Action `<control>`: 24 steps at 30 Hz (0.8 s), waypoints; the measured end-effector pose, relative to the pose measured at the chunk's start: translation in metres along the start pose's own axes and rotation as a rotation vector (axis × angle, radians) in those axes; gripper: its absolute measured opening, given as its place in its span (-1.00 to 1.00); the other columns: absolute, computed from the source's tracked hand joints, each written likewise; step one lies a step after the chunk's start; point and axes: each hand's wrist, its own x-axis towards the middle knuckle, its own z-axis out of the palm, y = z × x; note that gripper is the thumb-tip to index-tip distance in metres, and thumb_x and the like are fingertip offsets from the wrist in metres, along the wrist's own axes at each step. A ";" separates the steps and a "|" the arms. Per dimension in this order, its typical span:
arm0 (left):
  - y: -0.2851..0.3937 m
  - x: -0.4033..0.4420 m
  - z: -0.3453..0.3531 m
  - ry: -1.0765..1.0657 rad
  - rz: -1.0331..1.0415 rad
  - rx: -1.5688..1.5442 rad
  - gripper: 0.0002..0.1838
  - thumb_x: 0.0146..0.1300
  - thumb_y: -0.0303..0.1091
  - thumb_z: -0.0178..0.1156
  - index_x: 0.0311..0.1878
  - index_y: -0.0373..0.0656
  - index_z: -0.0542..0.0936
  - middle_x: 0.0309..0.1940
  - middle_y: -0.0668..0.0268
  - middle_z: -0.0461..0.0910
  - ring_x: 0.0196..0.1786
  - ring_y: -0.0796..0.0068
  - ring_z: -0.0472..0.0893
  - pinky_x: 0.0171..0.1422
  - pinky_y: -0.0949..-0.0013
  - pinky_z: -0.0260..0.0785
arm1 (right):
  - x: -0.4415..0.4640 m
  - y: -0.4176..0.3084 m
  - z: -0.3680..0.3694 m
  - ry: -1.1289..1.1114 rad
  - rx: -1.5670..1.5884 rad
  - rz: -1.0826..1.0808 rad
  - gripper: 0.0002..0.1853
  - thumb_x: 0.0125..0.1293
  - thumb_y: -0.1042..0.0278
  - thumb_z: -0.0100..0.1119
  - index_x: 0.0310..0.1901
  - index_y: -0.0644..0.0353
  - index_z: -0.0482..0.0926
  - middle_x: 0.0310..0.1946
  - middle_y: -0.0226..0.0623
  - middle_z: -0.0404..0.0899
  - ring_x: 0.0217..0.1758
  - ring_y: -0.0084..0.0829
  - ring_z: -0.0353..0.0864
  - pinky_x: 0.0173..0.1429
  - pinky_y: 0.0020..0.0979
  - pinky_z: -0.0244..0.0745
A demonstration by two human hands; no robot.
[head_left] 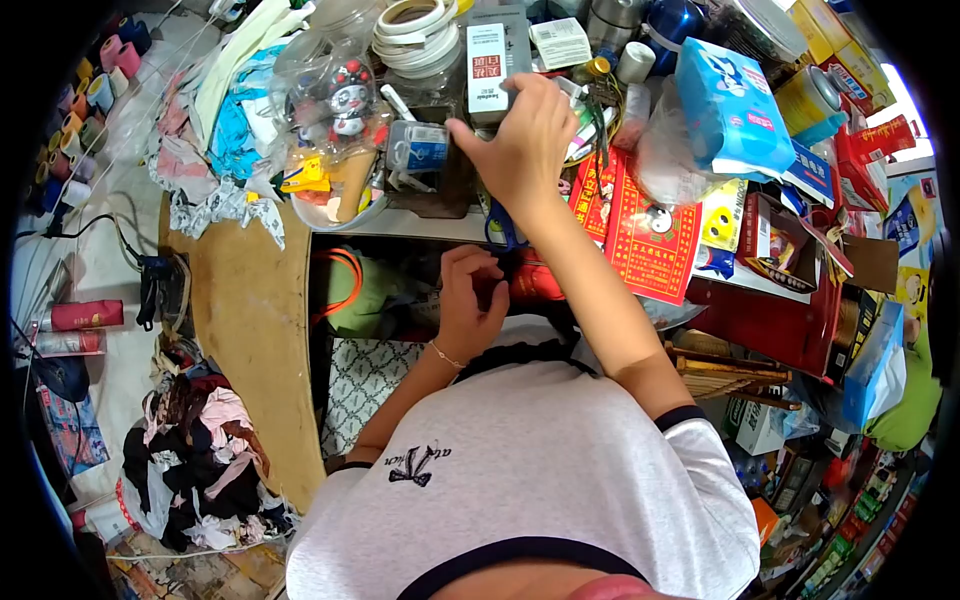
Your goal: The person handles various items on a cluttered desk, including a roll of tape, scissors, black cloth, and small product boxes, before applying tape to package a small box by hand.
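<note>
My right hand (530, 140) reaches over the cluttered table with thumb and fingers spread apart. Its fingertips are by the lower edge of a white box with red and black print (487, 68); whether they touch it I cannot tell. Below the thumb stands a dark see-through container (440, 200) with a small clear box with a blue label (420, 148) on top. Near my body, in front of the table edge, my left hand (470, 295) is loosely curled, with a gap between thumb and fingers. Nothing shows in it. A bracelet circles that wrist.
Rolls of white tape (415, 38) and a clear jar with a panda figure (350, 100) stand left of the box. Red printed sheets (650, 235) and a blue packet (730, 110) lie to the right. A wooden board (250, 330) and cloth scraps (205, 450) are at left.
</note>
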 end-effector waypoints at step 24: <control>0.032 0.061 -0.041 -0.069 0.205 0.295 -0.36 -0.12 -0.23 0.46 0.13 -0.06 0.52 0.14 0.18 0.23 0.24 0.12 0.25 0.32 0.14 0.17 | -0.036 0.017 -0.162 -0.546 0.318 -0.272 -0.53 -0.10 0.34 0.37 -0.14 0.07 0.36 -0.14 -0.37 0.56 -0.11 -0.27 0.50 0.14 -0.16 0.25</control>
